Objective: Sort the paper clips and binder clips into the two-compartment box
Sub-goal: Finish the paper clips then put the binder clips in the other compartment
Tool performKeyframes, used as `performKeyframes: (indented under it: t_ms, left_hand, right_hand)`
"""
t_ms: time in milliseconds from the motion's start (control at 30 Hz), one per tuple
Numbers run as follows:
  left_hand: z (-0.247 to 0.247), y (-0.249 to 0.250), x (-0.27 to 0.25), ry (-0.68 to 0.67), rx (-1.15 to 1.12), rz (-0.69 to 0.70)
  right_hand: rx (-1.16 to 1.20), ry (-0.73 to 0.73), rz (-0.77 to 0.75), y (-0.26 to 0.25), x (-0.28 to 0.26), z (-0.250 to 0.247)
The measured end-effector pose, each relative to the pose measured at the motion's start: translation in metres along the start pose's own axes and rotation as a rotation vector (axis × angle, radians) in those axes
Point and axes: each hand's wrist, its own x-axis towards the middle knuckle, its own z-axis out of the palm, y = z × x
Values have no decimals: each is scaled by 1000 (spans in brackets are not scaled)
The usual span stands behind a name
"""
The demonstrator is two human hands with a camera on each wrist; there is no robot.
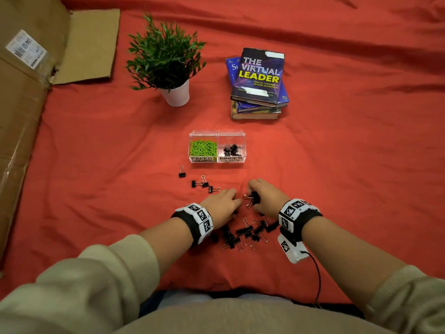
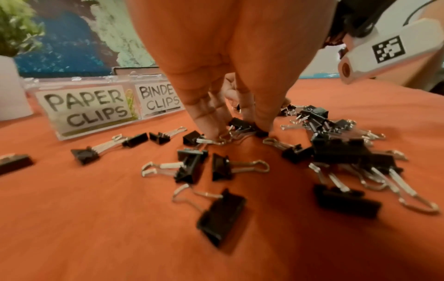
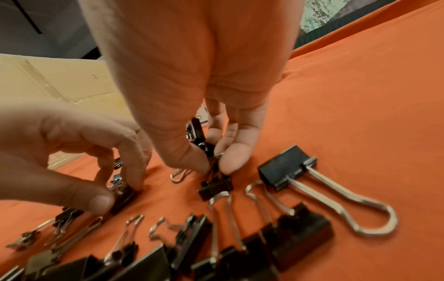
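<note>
Head view, two-compartment box (image 1: 217,162): clear; left compartment green paper clips (image 1: 203,147), right compartment black binder clips (image 1: 231,149).
Loose binder clips (image 1: 243,233): black, silver handles, scattered on red cloth (image 1: 337,165).
Left hand (image 1: 222,204): fingertips pinch one clip.
Right hand (image 1: 263,197): grips several clips.

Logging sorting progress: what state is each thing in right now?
Two-compartment box: lids open, both sides partly filled.
Loose binder clips: unsorted, on the cloth.
Left hand: pinching a binder clip.
Right hand: gripping several binder clips.
Books: stacked, closed.
Potted plant: upright.
</note>
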Motion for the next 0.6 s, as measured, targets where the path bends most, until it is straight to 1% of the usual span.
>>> performKeyframes:
  t_ms: [33, 100, 167, 233, 333, 433, 533, 600]
  left_hand:
    - [1, 0, -1, 0, -18, -22]
    - [3, 0, -3, 5, -60, -50]
    - [6, 0, -5, 20, -161, -100]
    - [7, -2, -6, 31, -242, -139]
    - [7, -5, -7, 34, -222, -93]
    - [6, -7, -9, 49, -235, -61]
    - [9, -11, -9, 51, -251, -67]
    - [12, -11, -9, 55, -236, -74]
  right_hand:
    - [51, 21, 5, 0, 0, -1]
    - [230, 88, 45, 0, -1, -7]
    - [433, 147, 97, -6, 2, -20]
    - [571, 215, 103, -15, 11, -38]
    - [670, 303, 52, -35, 36, -67]
    - [582, 340, 6, -56, 62, -85]
    - [368, 360, 5, -71, 83, -83]
    - [234, 324, 21, -75, 91, -77]
